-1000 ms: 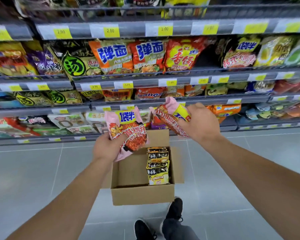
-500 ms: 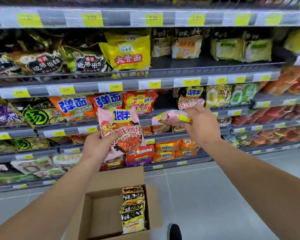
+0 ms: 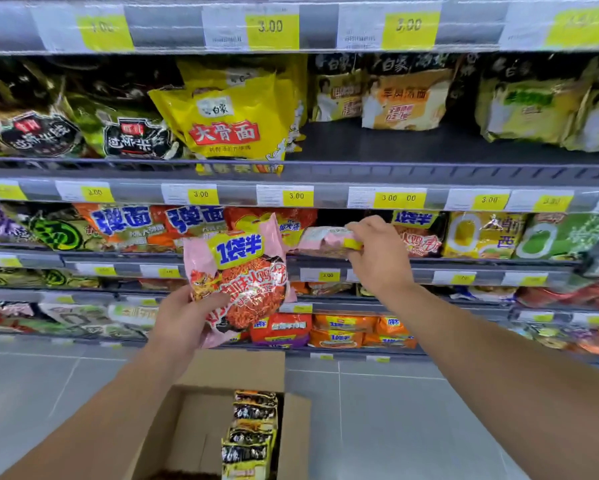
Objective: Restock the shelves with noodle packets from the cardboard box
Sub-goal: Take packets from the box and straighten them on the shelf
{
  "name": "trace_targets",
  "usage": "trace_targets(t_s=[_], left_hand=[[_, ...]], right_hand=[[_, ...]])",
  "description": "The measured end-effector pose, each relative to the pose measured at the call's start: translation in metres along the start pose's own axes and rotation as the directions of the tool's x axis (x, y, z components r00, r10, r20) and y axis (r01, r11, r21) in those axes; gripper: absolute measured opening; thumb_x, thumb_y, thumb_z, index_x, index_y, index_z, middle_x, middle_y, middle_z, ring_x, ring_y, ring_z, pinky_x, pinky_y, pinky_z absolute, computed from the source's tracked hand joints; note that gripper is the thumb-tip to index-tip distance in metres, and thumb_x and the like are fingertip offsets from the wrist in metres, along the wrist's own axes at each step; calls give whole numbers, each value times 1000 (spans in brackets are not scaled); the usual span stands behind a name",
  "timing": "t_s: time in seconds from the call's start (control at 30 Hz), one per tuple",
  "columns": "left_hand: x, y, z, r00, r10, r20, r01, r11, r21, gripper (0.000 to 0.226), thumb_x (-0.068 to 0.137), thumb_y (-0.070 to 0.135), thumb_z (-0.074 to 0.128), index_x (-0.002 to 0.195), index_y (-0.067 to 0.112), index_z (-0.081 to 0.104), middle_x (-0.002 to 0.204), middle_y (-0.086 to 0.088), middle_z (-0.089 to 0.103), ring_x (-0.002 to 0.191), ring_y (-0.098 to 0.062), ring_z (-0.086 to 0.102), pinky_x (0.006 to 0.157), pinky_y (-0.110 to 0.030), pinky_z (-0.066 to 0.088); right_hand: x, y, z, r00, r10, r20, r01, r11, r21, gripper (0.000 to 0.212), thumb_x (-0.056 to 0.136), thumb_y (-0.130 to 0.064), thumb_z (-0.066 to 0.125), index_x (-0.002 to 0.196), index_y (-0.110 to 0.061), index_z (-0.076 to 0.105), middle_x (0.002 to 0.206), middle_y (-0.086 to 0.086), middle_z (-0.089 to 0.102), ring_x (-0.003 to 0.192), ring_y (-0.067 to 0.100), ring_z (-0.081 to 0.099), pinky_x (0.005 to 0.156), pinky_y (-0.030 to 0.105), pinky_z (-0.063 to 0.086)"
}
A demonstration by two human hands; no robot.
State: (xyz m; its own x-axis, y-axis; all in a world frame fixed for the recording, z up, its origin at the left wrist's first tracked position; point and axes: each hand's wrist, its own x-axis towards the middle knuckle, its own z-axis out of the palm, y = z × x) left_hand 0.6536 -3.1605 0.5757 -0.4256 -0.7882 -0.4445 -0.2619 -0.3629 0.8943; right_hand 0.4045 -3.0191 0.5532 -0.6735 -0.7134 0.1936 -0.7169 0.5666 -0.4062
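Pink noodle packet [image 3: 320, 241] lies flat in my right hand [image 3: 377, 258], fingers [image 3: 355, 227] pinching its near end so it can slide into the gap on the shelf [image 3: 429, 262] beside a matching packet. My left hand [image 3: 183, 318] grips a second pink packet [image 3: 237, 277] upright, fingers closed on its lower edge, ready for its turn; it reads "1袋半". Price tags [image 3: 296, 196] above say 3.00. Below, the cardboard box [image 3: 201, 424] holds a row of black-and-yellow packets [image 3: 251, 434].

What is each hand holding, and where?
Left hand grips an upright pink noodle packet by its lower-left edge; right hand holds a flat pink packet by its right end.
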Motion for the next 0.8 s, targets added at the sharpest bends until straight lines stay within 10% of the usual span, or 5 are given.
trace_targets(t_s=[0.27, 0.53, 0.7, 0.8], left_hand=[[36, -31, 32, 993, -21, 119, 22, 1000, -4, 18, 84, 1, 67, 97, 13, 68, 97, -6, 75, 87, -26, 72, 49, -21, 50], [67, -61, 42, 987, -56, 149, 62, 997, -37, 26, 82, 1, 69, 104, 16, 67, 100, -2, 75, 94, -25, 71, 72, -37, 57], [80, -80, 48, 985, -109, 133, 121, 989, -85, 31, 79, 0, 72, 105, 15, 66, 97, -5, 76, 92, -28, 72, 70, -41, 59], [82, -86, 54, 981, -117, 154, 135, 984, -114, 31, 80, 0, 71, 106, 14, 65, 98, -6, 75, 90, -28, 72, 70, -42, 59]], right_hand=[[36, 23, 15, 997, 55, 58, -49, 994, -101, 51, 85, -5, 61, 134, -18, 56, 131, 12, 53, 120, 35, 46, 96, 41, 49], [62, 6, 48, 991, 134, -16, -126, 884, -450, 46, 89, -17, 60, 132, -9, 49, 127, 18, 59, 120, 38, 49, 101, 46, 36], [40, 27, 62, 961, -110, -253, 0, 917, -399, 53, 69, -4, 71, 119, -4, 55, 111, 19, 57, 98, 38, 52, 91, 50, 45], [4, 36, 68, 941, -194, -277, 130, 964, -233, 69, 65, 2, 55, 133, -3, 47, 131, 16, 47, 117, 35, 43, 103, 53, 36]])
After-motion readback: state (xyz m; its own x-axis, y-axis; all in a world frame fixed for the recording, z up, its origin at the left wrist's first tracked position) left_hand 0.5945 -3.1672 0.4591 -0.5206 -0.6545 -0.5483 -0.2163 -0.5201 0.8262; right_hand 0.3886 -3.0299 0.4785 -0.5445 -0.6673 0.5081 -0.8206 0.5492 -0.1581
